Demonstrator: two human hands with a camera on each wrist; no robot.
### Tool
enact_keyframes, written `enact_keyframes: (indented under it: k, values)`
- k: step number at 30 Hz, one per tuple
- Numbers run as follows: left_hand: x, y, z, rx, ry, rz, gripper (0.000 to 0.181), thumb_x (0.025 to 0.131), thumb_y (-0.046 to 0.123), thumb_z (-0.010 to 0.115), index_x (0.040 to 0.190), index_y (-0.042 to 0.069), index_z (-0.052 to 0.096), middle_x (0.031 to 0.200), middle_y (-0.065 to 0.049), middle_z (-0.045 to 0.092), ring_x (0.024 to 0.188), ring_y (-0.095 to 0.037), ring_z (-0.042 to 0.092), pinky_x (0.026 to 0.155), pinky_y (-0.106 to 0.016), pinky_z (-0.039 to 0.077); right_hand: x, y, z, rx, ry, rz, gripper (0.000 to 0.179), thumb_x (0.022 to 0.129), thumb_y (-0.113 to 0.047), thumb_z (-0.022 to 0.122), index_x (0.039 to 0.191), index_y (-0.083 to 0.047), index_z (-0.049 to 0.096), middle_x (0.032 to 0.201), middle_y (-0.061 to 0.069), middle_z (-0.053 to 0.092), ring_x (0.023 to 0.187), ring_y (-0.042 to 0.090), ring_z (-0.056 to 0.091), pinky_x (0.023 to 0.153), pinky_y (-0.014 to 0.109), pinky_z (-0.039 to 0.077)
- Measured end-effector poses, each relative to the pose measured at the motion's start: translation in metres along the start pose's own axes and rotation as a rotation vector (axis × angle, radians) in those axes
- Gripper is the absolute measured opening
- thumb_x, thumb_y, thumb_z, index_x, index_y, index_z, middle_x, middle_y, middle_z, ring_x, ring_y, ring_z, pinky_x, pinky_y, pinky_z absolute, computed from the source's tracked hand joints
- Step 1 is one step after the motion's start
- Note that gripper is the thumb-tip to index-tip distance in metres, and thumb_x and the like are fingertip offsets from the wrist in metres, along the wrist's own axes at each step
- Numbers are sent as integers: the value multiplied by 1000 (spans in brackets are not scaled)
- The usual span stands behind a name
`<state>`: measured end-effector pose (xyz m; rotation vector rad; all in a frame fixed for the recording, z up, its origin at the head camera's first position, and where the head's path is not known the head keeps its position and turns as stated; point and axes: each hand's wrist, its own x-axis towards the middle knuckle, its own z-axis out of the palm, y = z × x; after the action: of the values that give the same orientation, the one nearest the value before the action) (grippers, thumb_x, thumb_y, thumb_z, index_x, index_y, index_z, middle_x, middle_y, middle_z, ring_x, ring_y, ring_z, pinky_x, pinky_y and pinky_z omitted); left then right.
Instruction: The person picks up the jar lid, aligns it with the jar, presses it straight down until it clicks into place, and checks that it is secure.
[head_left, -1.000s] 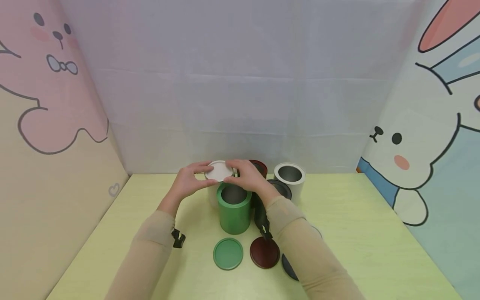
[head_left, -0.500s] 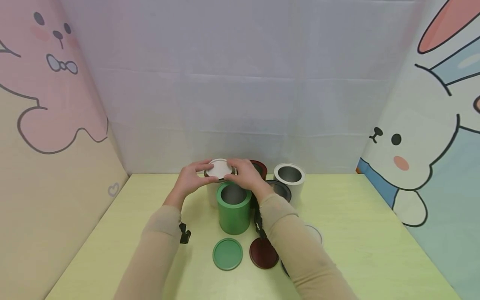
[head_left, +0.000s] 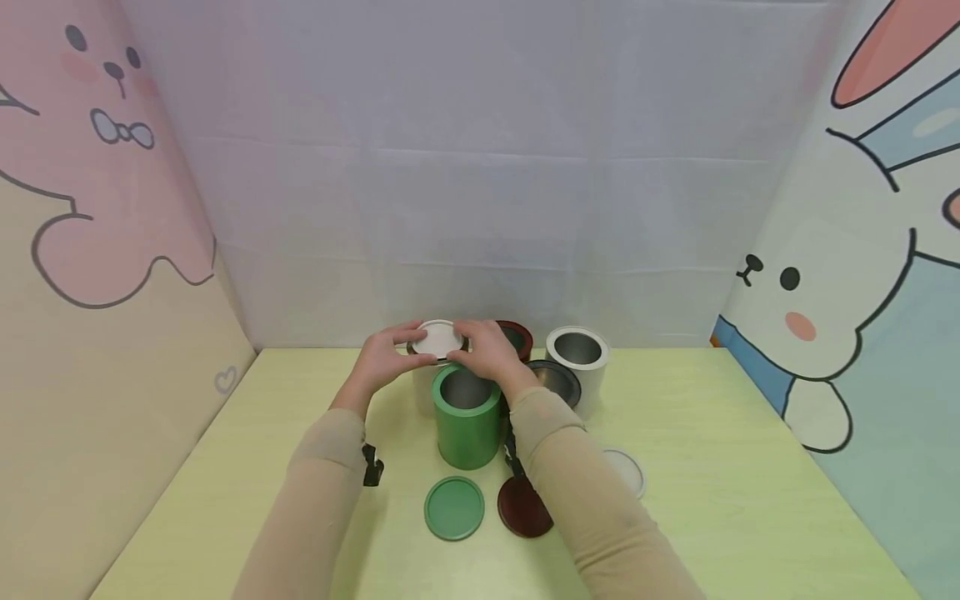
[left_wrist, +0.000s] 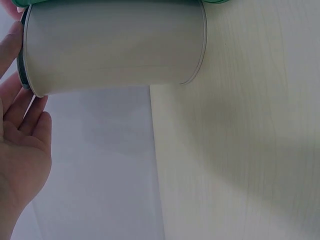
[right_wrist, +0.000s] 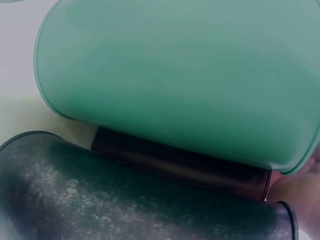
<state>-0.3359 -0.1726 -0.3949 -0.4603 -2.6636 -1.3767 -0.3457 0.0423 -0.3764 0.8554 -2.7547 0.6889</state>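
Observation:
At the back left, a white round lid [head_left: 438, 340] lies over the top of a white canister [head_left: 423, 392]. My left hand [head_left: 381, 362] grips the lid's left edge between thumb and fingers, and my right hand [head_left: 489, 350] pinches its right edge. In the left wrist view, the left hand [left_wrist: 25, 160] has its fingers round a dark band [left_wrist: 22, 62] at the top end of the white canister [left_wrist: 115, 47]. A green canister [head_left: 468, 433] stands uncovered in front. The right wrist view is mostly filled by that green canister [right_wrist: 175, 75]; only part of the right hand [right_wrist: 295, 195] shows.
Right of the hands stand uncovered canisters: dark red [head_left: 527, 335], black [head_left: 575, 387] and white [head_left: 596, 383]. On the table in front lie a green lid [head_left: 454, 508], a dark red lid [head_left: 521, 508] and a pale lid [head_left: 630, 473]. The right sleeve partly covers the red lid.
A dark band has come into sight under the white lid's front edge. Both hands keep their hold. The right forearm has shifted left, uncovering the pale lid and hiding a dark lid.

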Motion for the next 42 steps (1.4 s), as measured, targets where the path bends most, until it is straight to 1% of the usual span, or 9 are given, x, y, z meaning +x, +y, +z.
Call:
enact_keyframes:
  k: [4, 11, 15, 19, 26, 29, 32, 35, 42]
  values:
    - [0, -2, 0, -2, -5, -7, 59, 81, 26, 84, 131, 1, 64, 148, -6, 49, 141, -32, 36, 111, -51, 34, 1, -3, 1, -25, -18, 22, 22, 92, -28, 73, 100, -9, 65, 104, 7, 69, 101, 28, 58, 95, 43, 41]
    - [-1, -4, -1, -26, -26, -35, 59, 83, 27, 83, 132, 1, 63, 150, -6, 48, 141, -32, 35, 111, -52, 34, 2, -8, -2, -46, -62, 79, 22, 93, -29, 71, 104, -11, 66, 106, 6, 68, 108, 30, 55, 94, 43, 43]
    - [-2, -3, -2, -73, -47, -58, 59, 84, 26, 82, 133, 1, 62, 151, -6, 46, 142, -34, 34, 110, -51, 35, 1, -8, -3, -47, -67, 60, 22, 93, -29, 71, 102, -9, 65, 101, 8, 68, 101, 30, 57, 87, 43, 45]
    - [-2, -3, -1, -102, -51, -62, 58, 84, 24, 81, 133, 1, 62, 152, -7, 45, 142, -33, 33, 112, -50, 33, 0, -7, -2, -44, -52, 31, 23, 93, -29, 72, 102, -8, 65, 98, 9, 67, 97, 29, 58, 87, 43, 44]
    - [-3, -7, -1, -74, -65, -40, 55, 87, 25, 78, 133, -1, 62, 153, -10, 42, 142, -34, 34, 112, -51, 32, 0, -1, 1, -52, -39, -20, 22, 95, -27, 69, 99, -7, 63, 91, 8, 63, 88, 28, 56, 80, 41, 44]
    - [-4, -9, 0, -70, -54, -21, 54, 88, 25, 77, 132, -2, 62, 153, -11, 42, 141, -36, 35, 111, -53, 33, -1, 1, 2, -53, -46, -17, 23, 95, -28, 68, 105, -8, 65, 98, 8, 65, 95, 28, 58, 85, 41, 45]
    - [-6, -12, -1, -51, -32, 6, 53, 89, 26, 77, 132, -2, 62, 152, -10, 44, 140, -35, 37, 111, -53, 34, -2, 2, 1, -47, -60, -1, 32, 96, -29, 67, 120, -8, 66, 118, 9, 66, 111, 30, 58, 97, 42, 45]
    - [-8, -12, -1, -19, -4, 29, 52, 89, 25, 77, 131, -1, 63, 150, -9, 47, 140, -33, 38, 111, -52, 34, -4, 2, -1, -24, -64, 14, 43, 96, -27, 68, 133, -7, 62, 136, 10, 60, 124, 30, 54, 105, 42, 42]
    - [-8, -15, -2, 0, 50, 40, 49, 90, 26, 75, 131, 2, 64, 147, -6, 50, 139, -30, 40, 111, -51, 35, -4, 2, -1, -7, -58, 29, 47, 96, -27, 67, 139, -7, 59, 143, 10, 54, 132, 28, 49, 111, 41, 36]
